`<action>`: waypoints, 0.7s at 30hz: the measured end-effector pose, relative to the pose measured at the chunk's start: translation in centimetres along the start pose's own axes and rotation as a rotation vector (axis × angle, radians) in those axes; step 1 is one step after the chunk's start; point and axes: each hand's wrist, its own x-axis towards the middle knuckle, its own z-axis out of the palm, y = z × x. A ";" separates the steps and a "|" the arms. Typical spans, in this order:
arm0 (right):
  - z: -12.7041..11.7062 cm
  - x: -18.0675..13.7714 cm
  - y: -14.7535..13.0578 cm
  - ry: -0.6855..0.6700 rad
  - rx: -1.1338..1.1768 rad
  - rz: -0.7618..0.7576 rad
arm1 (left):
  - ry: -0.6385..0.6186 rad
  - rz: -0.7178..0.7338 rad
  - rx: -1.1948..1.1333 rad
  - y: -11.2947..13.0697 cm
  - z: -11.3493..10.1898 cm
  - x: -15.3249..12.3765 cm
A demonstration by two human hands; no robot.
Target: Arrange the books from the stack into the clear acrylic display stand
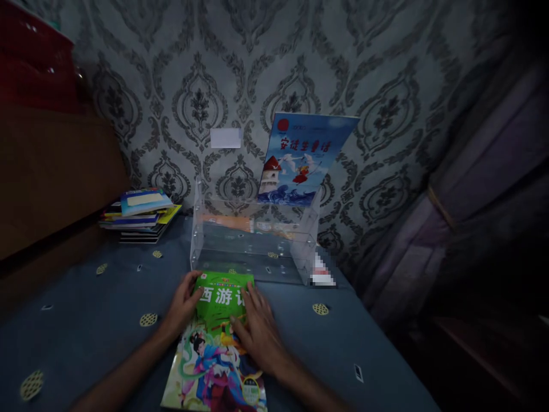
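Lying under both hands, head view: a green book [214,326], cover up, seemingly flat on the grey-blue tablecloth [98,337], just in front of the clear stand [195,246].
Covered title: the last character is partly under the right hand [259,332], which also hides much of the book's right edge.
Bottom border: the book's near edge reaches it; both forearms run out of view there.
Left hand [183,302]: half curled at the book's far left side, thumb over the cover; whether its fingers reach underneath cannot be told.
Right hand's pose: opened out, fingers extended across the cover, pressing or resting, not wrapped round anything.
Title end: points away from the person, toward the stand; the long axis runs almost straight away, far end a touch rightward.
Blue book [306,160]: upright on the stand's right side, leaning back, cover outward.
Orange strip [227,222]: seen through clear plastic, too dim to identify.
Pixelated patch [322,273]: beside the stand, contents blocked out.
Book pile [143,214]: left, spines unreadable.
Curtain [467,183]: right, fading into darkness.
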 end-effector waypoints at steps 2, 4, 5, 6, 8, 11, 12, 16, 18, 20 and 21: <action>0.0 -0.2 0.1 -0.005 0.000 0.006 | 0.039 -0.069 -0.110 0.5 0.2 -0.1; 0.0 -0.3 0.1 -0.023 0.000 0.016 | 0.114 -0.140 -0.201 1.0 0.4 -0.1; -0.1 -0.4 0.1 -0.028 0.002 0.020 | 0.158 -0.172 -0.241 1.2 0.4 -0.2; -0.1 -0.4 0.1 -0.030 0.005 0.021 | 0.195 -0.204 -0.279 1.4 0.5 -0.1; -0.2 -0.4 0.1 -0.023 0.012 0.019 | 0.226 -0.255 -0.347 1.8 0.6 -0.1; -0.4 -0.3 0.0 -0.025 0.014 0.021 | 0.167 -0.328 -0.382 2.2 0.8 -0.1; -0.5 -0.3 -0.1 -0.032 0.012 0.024 | 0.143 -0.354 -0.374 2.3 0.9 -0.1; -1.3 -0.3 -0.8 -0.067 0.018 0.037 | 0.164 -0.491 -0.318 2.6 1.1 -0.2; -1.7 -0.2 -1.1 -0.088 0.036 0.042 | 0.182 -0.533 -0.281 2.8 1.1 -0.2; -1.9 -0.1 -1.4 -0.108 0.067 0.036 | 0.179 -0.535 -0.245 3.0 1.1 -0.3; -2.0 -0.1 -1.4 -0.111 0.088 0.032 | 0.180 -0.526 -0.233 3.1 1.1 -0.3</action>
